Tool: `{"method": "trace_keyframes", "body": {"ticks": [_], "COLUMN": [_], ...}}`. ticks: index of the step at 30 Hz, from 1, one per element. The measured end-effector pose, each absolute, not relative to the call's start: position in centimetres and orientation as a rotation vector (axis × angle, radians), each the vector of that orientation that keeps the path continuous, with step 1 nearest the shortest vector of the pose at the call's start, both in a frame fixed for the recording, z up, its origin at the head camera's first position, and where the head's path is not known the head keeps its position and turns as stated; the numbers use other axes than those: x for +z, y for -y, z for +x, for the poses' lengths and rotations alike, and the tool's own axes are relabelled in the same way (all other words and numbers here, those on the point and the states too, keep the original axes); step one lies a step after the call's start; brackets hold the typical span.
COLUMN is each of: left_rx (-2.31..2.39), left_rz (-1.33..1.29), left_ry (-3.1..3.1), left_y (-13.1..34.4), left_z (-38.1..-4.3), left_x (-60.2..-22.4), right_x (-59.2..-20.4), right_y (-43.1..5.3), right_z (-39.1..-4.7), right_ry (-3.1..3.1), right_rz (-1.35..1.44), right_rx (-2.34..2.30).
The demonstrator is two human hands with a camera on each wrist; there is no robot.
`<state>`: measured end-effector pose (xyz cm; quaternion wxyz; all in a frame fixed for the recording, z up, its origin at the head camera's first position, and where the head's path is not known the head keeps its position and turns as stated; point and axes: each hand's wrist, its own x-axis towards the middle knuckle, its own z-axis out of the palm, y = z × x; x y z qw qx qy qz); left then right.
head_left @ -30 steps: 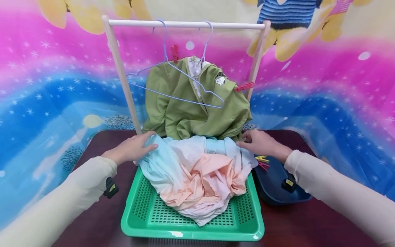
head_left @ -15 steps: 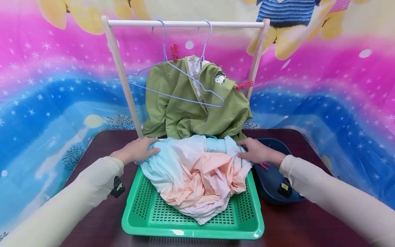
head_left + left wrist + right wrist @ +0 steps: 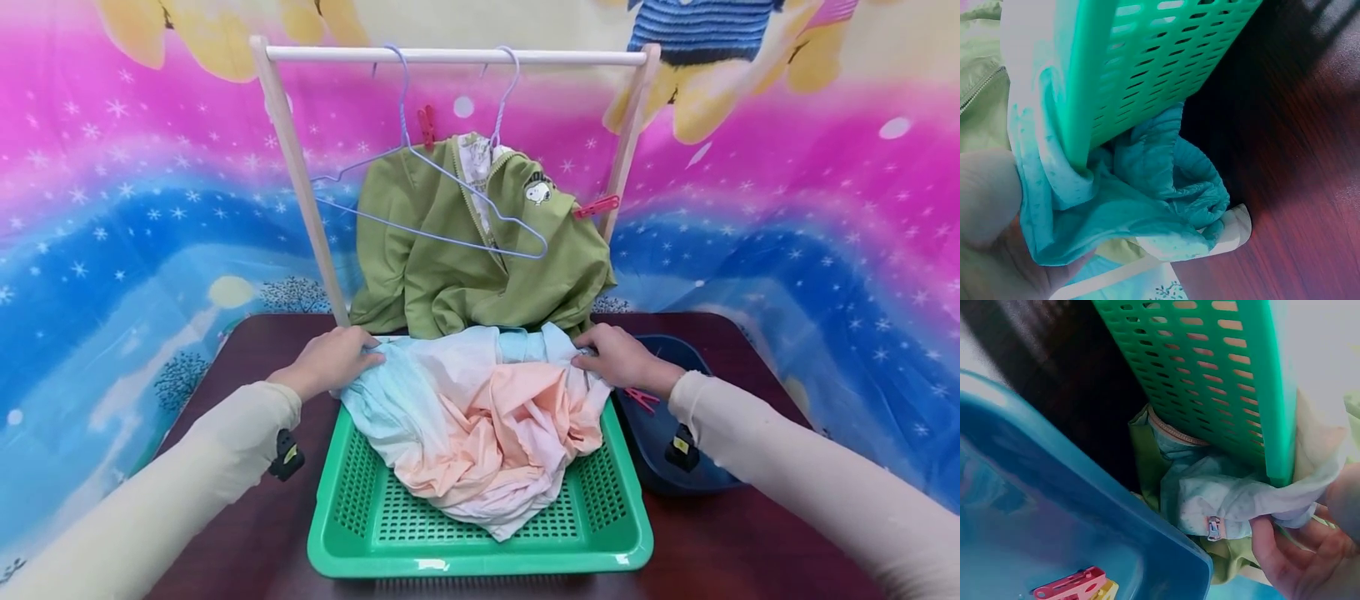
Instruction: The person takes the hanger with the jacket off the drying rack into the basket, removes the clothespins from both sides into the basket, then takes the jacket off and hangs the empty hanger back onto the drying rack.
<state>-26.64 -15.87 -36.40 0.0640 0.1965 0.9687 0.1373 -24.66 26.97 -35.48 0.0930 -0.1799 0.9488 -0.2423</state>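
Observation:
A thin pastel jacket (image 3: 457, 358) in aqua, white and peach lies bunched in the green basket (image 3: 480, 567), draped over its far rim. My left hand (image 3: 332, 362) pinches the jacket's aqua far-left edge. In the left wrist view, aqua cloth (image 3: 1079, 231) passes between that thumb and fingers and hangs outside the basket wall. My right hand (image 3: 621, 360) pinches the far-right edge. A small zipper pull (image 3: 1214, 528) shows on the cloth there in the right wrist view. Behind, a green jacket (image 3: 450, 258) hangs from a purple hanger (image 3: 497, 117) on the rack.
An unused purple hanger (image 3: 442, 237) hangs in front of the green jacket. The wooden rack (image 3: 457, 56) stands behind the basket. Red clothespins (image 3: 597, 207) clip the green jacket. To the right, a dark blue tub (image 3: 678, 475) holds a red clothespin (image 3: 1072, 585) and a yellow clothespin (image 3: 1105, 590).
My right hand has moved left and taken hold of the pastel jacket's right edge. My left hand has shifted slightly and gripped the left edge. The jacket's far edge has risen slightly.

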Motion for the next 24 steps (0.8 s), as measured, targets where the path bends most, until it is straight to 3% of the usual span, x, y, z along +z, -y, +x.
{"method": "trace_keyframes", "body": {"ticks": [10, 24], "left_rx": [0.416, 0.839], "left_rz": [0.61, 0.537], "left_ry": [-3.109, -3.181], "left_y": [15.3, 13.4], "left_z": [-26.8, -25.3], "left_x": [-36.2, -31.5], "right_x": [-35.5, -32.1], "right_y": [-26.8, -25.3], "right_z": [-24.5, -23.1], "right_ry": [-3.03, -3.136], "right_rz": [-0.54, -0.475], "right_rx": [-0.662, -1.01]}}
